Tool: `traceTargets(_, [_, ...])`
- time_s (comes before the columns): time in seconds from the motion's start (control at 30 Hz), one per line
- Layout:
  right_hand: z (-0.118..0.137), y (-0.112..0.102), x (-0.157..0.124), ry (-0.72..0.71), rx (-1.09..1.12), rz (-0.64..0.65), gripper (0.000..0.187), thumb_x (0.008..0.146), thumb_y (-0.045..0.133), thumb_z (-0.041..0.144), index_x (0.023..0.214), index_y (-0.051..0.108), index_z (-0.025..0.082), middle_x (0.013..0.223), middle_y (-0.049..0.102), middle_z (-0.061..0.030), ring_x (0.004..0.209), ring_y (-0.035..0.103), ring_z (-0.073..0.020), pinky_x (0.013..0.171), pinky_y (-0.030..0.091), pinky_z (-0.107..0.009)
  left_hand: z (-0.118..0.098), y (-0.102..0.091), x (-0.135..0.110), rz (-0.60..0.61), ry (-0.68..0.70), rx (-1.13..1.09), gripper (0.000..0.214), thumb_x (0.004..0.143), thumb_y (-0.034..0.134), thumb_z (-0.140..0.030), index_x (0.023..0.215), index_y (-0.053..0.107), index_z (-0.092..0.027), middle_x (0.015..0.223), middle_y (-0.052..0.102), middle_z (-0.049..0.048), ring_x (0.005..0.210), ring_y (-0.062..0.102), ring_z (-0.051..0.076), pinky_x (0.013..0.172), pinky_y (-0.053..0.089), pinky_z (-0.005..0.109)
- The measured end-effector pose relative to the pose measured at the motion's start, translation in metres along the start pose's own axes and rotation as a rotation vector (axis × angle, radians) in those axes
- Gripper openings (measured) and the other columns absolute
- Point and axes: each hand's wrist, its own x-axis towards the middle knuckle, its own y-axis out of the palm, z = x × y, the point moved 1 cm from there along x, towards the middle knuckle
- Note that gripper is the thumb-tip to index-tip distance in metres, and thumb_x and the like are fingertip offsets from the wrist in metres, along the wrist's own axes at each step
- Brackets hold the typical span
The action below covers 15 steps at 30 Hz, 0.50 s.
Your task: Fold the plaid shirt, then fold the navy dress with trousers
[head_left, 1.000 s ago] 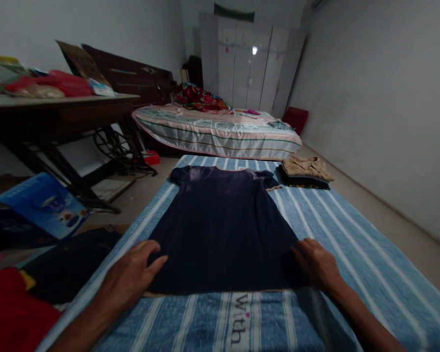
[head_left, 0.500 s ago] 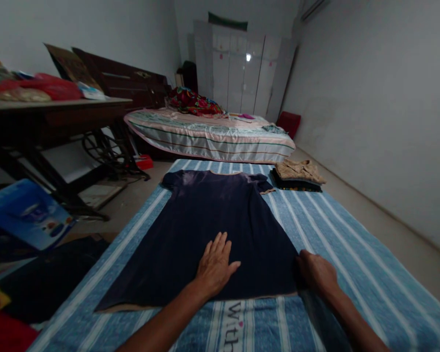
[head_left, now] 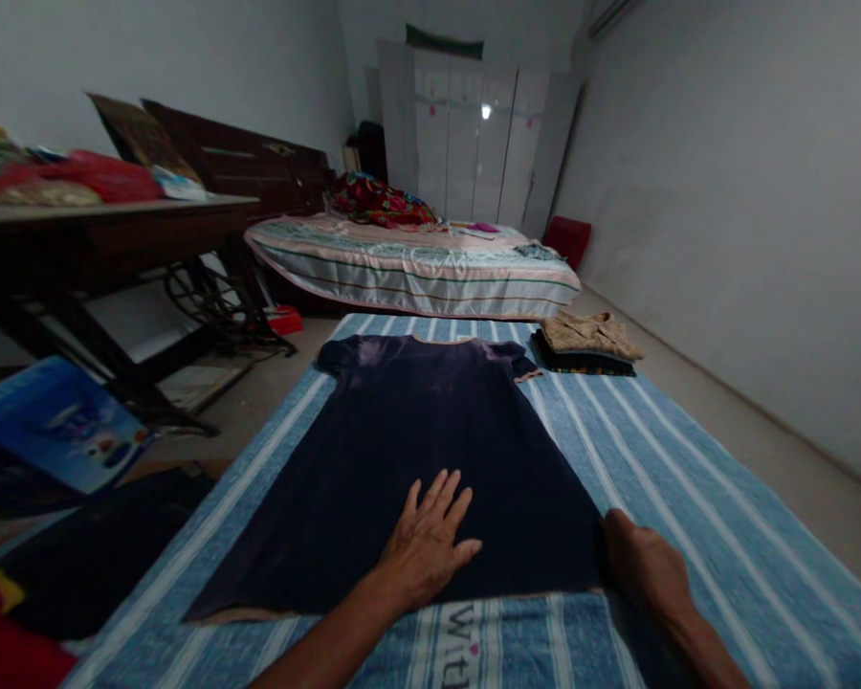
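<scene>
A dark navy short-sleeved shirt (head_left: 430,421) with tan trim lies spread out, its neckline away from me and its hem toward me. My left hand (head_left: 429,541) rests flat on the lower middle of the cloth, fingers spread. At the shirt's right lower edge my right hand (head_left: 646,565) is closed, gripping the side of the fabric near the hem corner; its fingertips are partly hidden. Beneath the shirt is a blue and white striped sheet (head_left: 689,459), with printed letters showing just below the hem.
A stack of folded clothes (head_left: 585,343), tan on top, sits at the far right of the striped surface. Beyond stands a bed (head_left: 416,273). On the left are a treadle sewing table (head_left: 115,220), a blue box (head_left: 61,421) and dark cloth (head_left: 107,545).
My right hand has moved a little right and toward me, drawing the shirt's right edge outward. My left hand, still flat on the cloth, has shifted slightly toward me with fingers wider apart.
</scene>
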Motion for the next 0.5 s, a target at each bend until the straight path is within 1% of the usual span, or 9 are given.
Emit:
traceTargets(0.13, [-0.002,0.002,-0.002,0.029,-0.025,0.002,0.031,0.095,0.026,0.029,0.096,0.056,0.022,0.074,0.068,-0.0096,0.068,0.066,-0.0258,0.047,0.023,-0.027,-0.001,-0.003,-0.002,0.033,0.026,-0.018,0.060,0.088,0.042,-0.050,0.141,0.032,-0.025,0.152,0.019,0.0104,0.140,0.013,0.028,0.110,0.010,0.055])
traceTargets(0.3, [0.000,0.004,-0.006,0.023,-0.008,0.054,0.029,0.094,0.027,0.025,0.095,0.056,0.021,0.075,0.068,-0.0093,0.068,0.066,-0.0256,0.047,0.025,-0.027,-0.004,-0.009,-0.003,0.101,0.006,-0.024,0.062,0.087,0.044,-0.050,0.142,0.030,-0.024,0.152,0.017,0.0107,0.140,0.010,0.028,0.109,0.012,0.056])
traceTargets(0.5, [0.000,0.007,-0.008,0.039,0.028,0.088,0.026,0.093,0.029,0.027,0.094,0.055,0.022,0.075,0.068,-0.0082,0.068,0.066,-0.0244,0.048,0.027,-0.027,-0.004,-0.010,-0.003,0.091,0.010,-0.028,0.062,0.087,0.043,-0.050,0.142,0.030,-0.025,0.152,0.018,0.0106,0.140,0.012,0.029,0.109,0.011,0.057])
